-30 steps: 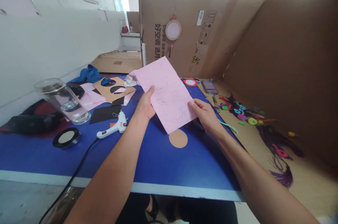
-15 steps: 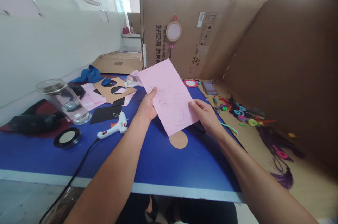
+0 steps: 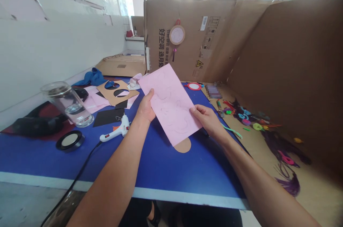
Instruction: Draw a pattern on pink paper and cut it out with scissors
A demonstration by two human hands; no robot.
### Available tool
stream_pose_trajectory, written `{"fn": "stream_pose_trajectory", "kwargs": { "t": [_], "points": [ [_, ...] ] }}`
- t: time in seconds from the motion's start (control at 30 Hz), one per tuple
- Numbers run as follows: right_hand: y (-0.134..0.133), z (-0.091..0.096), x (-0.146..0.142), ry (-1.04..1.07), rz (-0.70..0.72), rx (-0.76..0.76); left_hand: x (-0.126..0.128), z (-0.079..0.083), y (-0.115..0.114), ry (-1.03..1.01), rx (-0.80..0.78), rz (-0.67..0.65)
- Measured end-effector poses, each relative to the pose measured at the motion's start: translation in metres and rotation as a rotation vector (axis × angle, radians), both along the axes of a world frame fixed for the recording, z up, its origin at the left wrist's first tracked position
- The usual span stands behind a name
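Fingers (image 3: 151,93) of the left hand (image 3: 146,110) are closed on one long edge of a pink sheet (image 3: 173,104), thumb flat on its face. The right hand (image 3: 209,120) pinches the opposite long edge, lower down, thumb also on top; what the hidden fingers do beneath, I can't tell. From my remote post the sheet reads as held slanted over the worktop (image 3: 193,180), lowest corner toward the camera, partly covering a brown disc (image 3: 184,146) in my view. Gap between the two: can't judge.

Room: bare blue from the disc to the pale front edge, between both forearms. Left is tighter: white glue gun (image 3: 115,132) just beside the left forearm (image 3: 118,170), black cord (image 3: 84,164) running over the front edge. Black sheet (image 3: 105,118) behind it; glass jar (image 3: 69,100) farther left. On the right, a green strip (image 3: 232,131) near the right forearm (image 3: 249,170), then coloured bits (image 3: 246,122) on tan board. A cardboard wall (image 3: 241,30) bounds the far and right sides.

Pink sheet: straight-edged, four-cornered, pale, faint curved lines across the face. Beyond its upper right edge, a red-rimmed disc (image 3: 194,86); higher, a round ornament (image 3: 177,35) against the wall.
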State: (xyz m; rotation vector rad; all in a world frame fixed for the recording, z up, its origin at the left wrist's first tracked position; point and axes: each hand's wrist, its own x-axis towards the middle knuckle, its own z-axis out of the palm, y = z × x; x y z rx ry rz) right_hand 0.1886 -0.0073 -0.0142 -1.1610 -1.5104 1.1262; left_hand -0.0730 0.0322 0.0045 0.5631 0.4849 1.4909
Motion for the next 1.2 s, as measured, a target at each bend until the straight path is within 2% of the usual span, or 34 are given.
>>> {"fn": "stream_pose_trajectory", "kwargs": {
  "t": [0.13, 0.27, 0.63, 0.9, 1.2],
  "points": [
    [-0.004, 0.009, 0.001, 0.000, 0.074, -0.060, -0.002, -0.003, 0.003, 0.021, -0.045, -0.011],
    [-0.005, 0.014, 0.004, 0.009, 0.041, -0.059, -0.001, -0.004, 0.001, 0.068, -0.075, -0.043],
    [-0.005, 0.010, 0.003, 0.003, 0.044, -0.078, 0.008, -0.005, -0.005, 0.085, -0.061, -0.116],
    [-0.006, 0.011, 0.003, 0.015, 0.025, -0.101, 0.007, -0.005, -0.002, 0.080, -0.021, -0.036],
    [-0.003, 0.007, 0.005, 0.010, 0.012, -0.103, 0.006, -0.009, 0.002, 0.057, -0.012, -0.038]
  ]
}}
